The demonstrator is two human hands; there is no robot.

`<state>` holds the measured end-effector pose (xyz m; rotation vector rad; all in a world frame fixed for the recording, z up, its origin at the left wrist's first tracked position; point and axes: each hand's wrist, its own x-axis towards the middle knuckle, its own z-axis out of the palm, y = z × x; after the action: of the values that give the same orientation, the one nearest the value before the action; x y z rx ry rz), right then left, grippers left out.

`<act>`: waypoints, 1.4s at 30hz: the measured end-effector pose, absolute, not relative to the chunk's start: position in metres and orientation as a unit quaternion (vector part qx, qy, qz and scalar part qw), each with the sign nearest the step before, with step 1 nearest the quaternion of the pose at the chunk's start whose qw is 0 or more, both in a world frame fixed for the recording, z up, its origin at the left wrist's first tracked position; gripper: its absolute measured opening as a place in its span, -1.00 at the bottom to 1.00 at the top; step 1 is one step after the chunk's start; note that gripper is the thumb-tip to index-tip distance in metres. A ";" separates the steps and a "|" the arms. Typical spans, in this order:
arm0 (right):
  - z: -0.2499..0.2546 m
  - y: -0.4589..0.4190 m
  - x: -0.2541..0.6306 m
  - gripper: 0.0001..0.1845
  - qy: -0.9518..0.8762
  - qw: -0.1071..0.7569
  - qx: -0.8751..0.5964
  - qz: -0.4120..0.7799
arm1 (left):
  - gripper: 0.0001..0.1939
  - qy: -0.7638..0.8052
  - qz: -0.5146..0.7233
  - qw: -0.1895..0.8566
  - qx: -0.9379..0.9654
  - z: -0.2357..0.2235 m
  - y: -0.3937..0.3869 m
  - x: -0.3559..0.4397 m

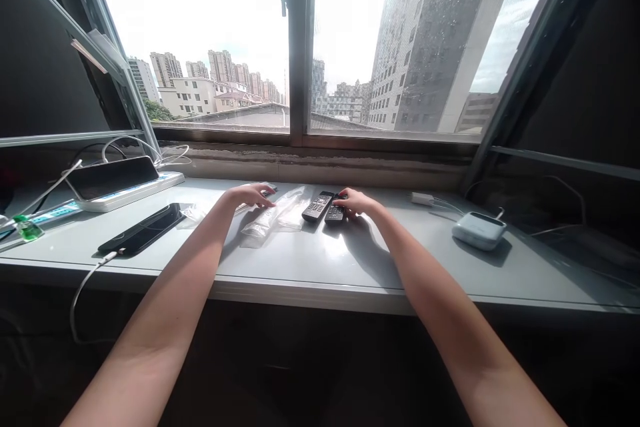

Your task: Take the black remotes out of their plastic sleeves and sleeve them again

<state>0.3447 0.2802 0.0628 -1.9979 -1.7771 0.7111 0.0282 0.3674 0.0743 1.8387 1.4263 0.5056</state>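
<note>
Two black remote controls lie side by side on the white desk. My right hand (359, 202) has its fingers closed round the upper part of the right remote control (335, 215). The left remote control (318, 206) rests close beside it, slightly slanted. Clear plastic bags (265, 225) lie flat to the left of the remotes. Above the bags' left side is my left hand (249, 195), its fingers apart and stretched toward the plastic. A small dark object (271, 188) shows just behind those fingers; its kind is unclear.
A black phone (143, 230) with a charging cable lies on the left. Behind it another phone (114, 178) leans on a white power strip (173, 181). At right sit a pale blue box-shaped device (479, 230) and a white charger (423, 198). The desk's front edge (310, 289) runs below my arms.
</note>
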 end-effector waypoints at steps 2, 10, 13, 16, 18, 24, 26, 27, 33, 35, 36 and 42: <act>0.061 0.280 0.340 -0.41 -0.640 0.189 -0.700 0.256 | -0.45 0.554 0.202 0.383 0.711 0.073 0.368 0.029; 0.068 0.270 0.330 -0.46 -0.654 0.141 -0.718 0.192 | -0.59 0.558 0.219 0.345 0.722 0.075 0.370 0.029; 0.069 0.268 0.327 -0.44 -0.653 0.130 -0.721 0.191 | -0.67 0.576 0.157 0.303 0.743 0.074 0.371 0.032; 0.068 0.267 0.327 -0.41 -0.665 0.110 -0.719 0.171 | -0.68 0.575 0.109 0.277 0.762 0.074 0.367 0.036; 0.068 0.267 0.329 -0.42 -0.679 0.114 -0.718 0.103 | -0.70 0.570 0.107 0.282 0.764 0.075 0.364 0.038; 0.066 0.268 0.327 -0.50 -0.735 0.198 -0.649 -0.007 | -0.62 0.512 0.202 0.379 0.744 0.076 0.362 0.037; 0.061 0.272 0.325 -0.50 -0.768 0.163 -0.617 0.055 | -0.58 0.482 0.250 0.411 0.733 0.078 0.362 0.037; 0.058 0.275 0.324 -0.50 -0.777 0.143 -0.607 0.086 | -0.57 0.463 0.281 0.428 0.724 0.079 0.361 0.039; 0.048 0.290 0.329 -0.46 -0.797 0.134 -0.565 0.168 | -0.50 0.392 0.468 0.502 0.612 0.072 0.359 0.067; 0.048 0.290 0.331 -0.46 -0.802 0.136 -0.557 0.170 | -0.44 0.421 0.480 0.502 0.584 0.063 0.357 0.082; 0.048 0.290 0.332 -0.46 -0.803 0.136 -0.555 0.169 | -0.42 0.446 0.473 0.495 0.576 0.058 0.356 0.088; 0.046 0.293 0.333 -0.45 -0.797 0.129 -0.568 0.163 | -0.47 0.504 0.365 0.425 0.657 0.033 0.355 0.114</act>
<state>0.3332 0.2935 0.0458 -1.6502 -2.3163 0.4727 0.1136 0.3549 0.0329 1.6428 1.2610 0.9140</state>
